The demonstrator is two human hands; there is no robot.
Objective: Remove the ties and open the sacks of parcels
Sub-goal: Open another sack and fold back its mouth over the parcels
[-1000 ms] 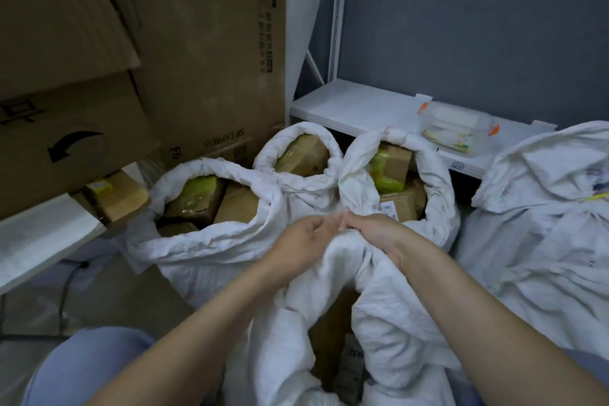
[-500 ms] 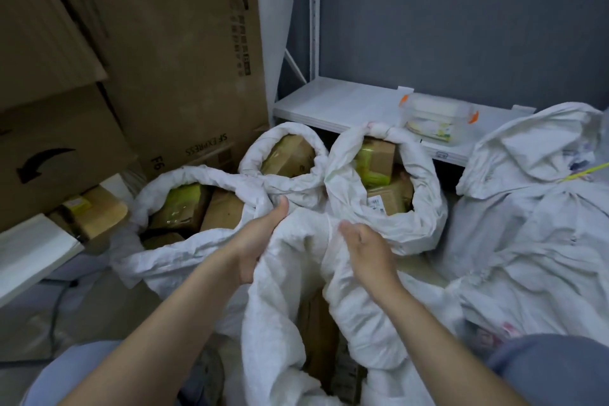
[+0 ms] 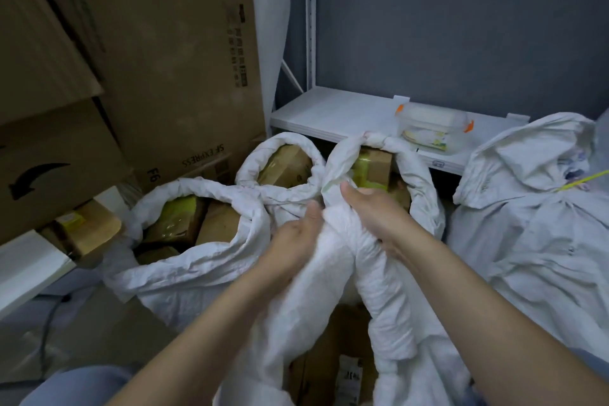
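Left hand (image 3: 296,241) and right hand (image 3: 375,214) are both gripping the nearest white sack's (image 3: 329,273) bunched rim, parcels (image 3: 329,369) showing inside.

Both bare arms reach forward and come close together in the middle. The left hand (image 3: 296,241) is curled, thumb pointing up, and its fingers squeeze white cloth. The right hand (image 3: 375,211) lies just beside it, palm down, thumb pointing left toward the other hand, fingers bent over the same cloth. The two thumbs are near each other.
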